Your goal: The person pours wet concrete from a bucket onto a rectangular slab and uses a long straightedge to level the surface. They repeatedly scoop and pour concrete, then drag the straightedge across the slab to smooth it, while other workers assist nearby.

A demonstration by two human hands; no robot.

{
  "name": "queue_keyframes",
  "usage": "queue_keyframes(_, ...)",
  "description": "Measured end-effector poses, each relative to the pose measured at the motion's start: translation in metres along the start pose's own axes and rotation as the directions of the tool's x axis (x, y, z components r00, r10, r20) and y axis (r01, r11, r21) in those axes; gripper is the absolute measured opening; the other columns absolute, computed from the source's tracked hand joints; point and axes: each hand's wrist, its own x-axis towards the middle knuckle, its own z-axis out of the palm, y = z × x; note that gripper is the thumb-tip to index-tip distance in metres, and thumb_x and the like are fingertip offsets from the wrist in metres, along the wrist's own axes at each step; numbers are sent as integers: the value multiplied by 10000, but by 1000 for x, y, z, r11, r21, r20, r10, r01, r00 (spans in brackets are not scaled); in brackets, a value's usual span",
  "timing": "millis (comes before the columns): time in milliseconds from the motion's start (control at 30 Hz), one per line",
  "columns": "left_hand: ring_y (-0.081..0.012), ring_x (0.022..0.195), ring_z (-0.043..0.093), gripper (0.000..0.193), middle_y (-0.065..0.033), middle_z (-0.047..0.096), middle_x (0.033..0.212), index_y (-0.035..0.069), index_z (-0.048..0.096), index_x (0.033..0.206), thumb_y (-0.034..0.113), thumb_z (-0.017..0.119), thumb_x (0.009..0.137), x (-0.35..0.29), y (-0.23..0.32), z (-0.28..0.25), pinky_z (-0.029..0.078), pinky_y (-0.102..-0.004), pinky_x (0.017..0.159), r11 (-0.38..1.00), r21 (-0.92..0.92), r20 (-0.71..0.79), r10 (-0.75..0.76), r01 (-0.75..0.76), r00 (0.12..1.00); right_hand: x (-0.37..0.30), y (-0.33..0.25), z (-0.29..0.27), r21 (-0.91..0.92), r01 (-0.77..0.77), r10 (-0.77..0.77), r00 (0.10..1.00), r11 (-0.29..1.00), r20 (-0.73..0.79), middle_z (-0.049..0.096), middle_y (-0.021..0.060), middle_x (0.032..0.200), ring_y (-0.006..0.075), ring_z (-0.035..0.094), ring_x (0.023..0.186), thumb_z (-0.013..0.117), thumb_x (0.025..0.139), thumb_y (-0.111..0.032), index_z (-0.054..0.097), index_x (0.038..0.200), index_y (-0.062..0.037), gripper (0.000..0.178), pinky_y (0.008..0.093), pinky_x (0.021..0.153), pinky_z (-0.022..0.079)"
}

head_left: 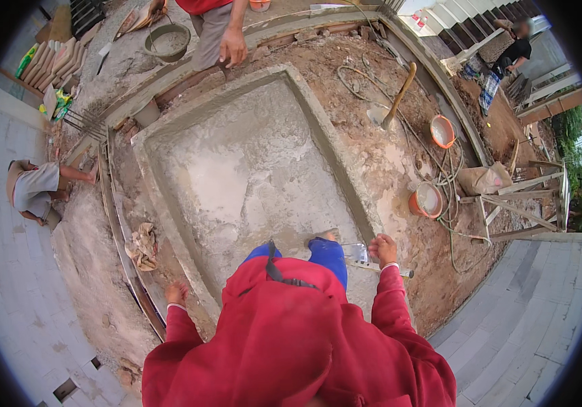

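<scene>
I stand in a rectangular concrete basin (311, 108) with a wet grey floor (264, 156). My left hand (177, 292) hangs beside the basin's left wall, its fingers loosely apart and nothing seen in them. Over the right wall, my right hand (383, 249) has its fingers curled in; whether anything is inside them is hidden. Just left of that hand, near my foot, lies a flat pale blade (355, 252) like a trowel's. Below the hand a long light straightedge (389, 270) crosses the wall.
A hoe (399, 95) stands in the soil at right, near two orange buckets (442, 131) (427, 201) and a tangled hose (450, 176). At the far edge is a co-worker's hand (233, 46) by a black tub (167, 42). Another person (36, 186) bends at left.
</scene>
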Motion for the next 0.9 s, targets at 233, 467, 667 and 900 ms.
queue_keyframes(233, -226, 815, 664, 254, -104, 676, 956, 77, 581, 1140, 232, 583, 938, -33, -14, 148, 522, -352, 664, 993, -18, 176, -112, 117, 978, 27, -61, 30, -141, 11, 9, 990, 990, 143, 687, 106, 922, 193, 671, 670, 562, 942, -177, 587, 1198, -39, 291, 315, 550, 555)
queue_keyframes(467, -175, 864, 676, 268, -85, 693, 1011, 57, 598, 1152, 229, 609, 946, -178, 64, 311, 517, -297, 720, 980, -53, 237, 199, -192, 951, 170, -4, -11, -566, -363, 568, 788, 740, 238, 686, 135, 884, 256, 671, 622, 528, 938, -212, 602, 1111, -84, 227, 390, 505, 563)
queue_keyframes(667, -206, 864, 678, 268, -104, 683, 1010, 48, 582, 1143, 193, 613, 919, -191, 7, 343, 528, -306, 720, 991, -131, 63, 2, 6, 998, 278, -158, 7, -384, -137, 260, 921, 913, 289, 684, 131, 908, 206, 656, 597, 521, 949, -173, 568, 1158, -57, 243, 331, 486, 546)
queue_keyframes(900, -231, 877, 683, 327, -132, 673, 1070, 38, 550, 1213, 188, 576, 924, -197, -7, 382, 536, -322, 725, 957, -291, -58, -24, 6, 998, 338, -283, 28, -402, 38, 80, 958, 915, 274, 689, 105, 925, 185, 662, 658, 539, 962, -214, 575, 1176, -56, 268, 315, 538, 548)
